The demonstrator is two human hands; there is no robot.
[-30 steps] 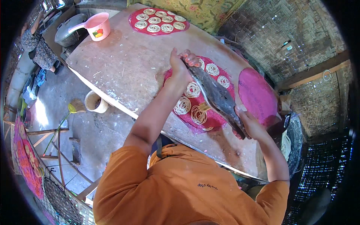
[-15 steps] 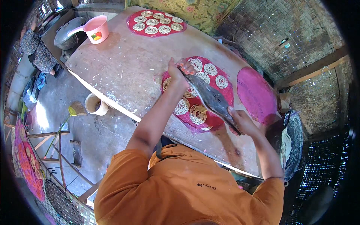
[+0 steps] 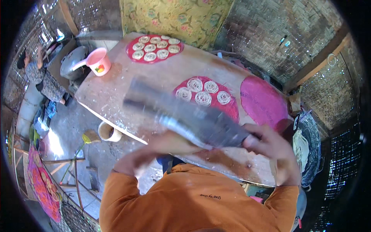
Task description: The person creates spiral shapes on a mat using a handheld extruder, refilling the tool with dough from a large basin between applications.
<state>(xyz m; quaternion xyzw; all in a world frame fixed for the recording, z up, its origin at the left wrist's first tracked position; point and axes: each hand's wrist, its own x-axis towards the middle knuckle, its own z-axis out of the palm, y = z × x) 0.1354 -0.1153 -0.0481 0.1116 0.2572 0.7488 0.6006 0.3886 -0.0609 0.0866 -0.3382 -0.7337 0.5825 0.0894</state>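
A long grey metal tool (image 3: 189, 116), blurred by motion, is lifted close to the camera over the wooden table (image 3: 116, 96). My right hand (image 3: 272, 150) grips its near right end. My left hand (image 3: 170, 142) holds it from below near the middle. Behind the tool lies a round red mat (image 3: 232, 110) with several coiled dough spirals (image 3: 203, 97) on it.
A second red mat (image 3: 154, 48) with several spirals lies at the table's far end, and a bare pink mat (image 3: 262, 102) is on the right. A pink jug (image 3: 98, 62) and a metal pot (image 3: 71, 63) stand far left. Another person (image 3: 36, 73) is at the left. A dark pan (image 3: 309, 150) is at the right.
The grey tool was low over the red mat with my hands at its two ends. It has since come up off the mat toward the camera, and both hands have drawn back toward my body.
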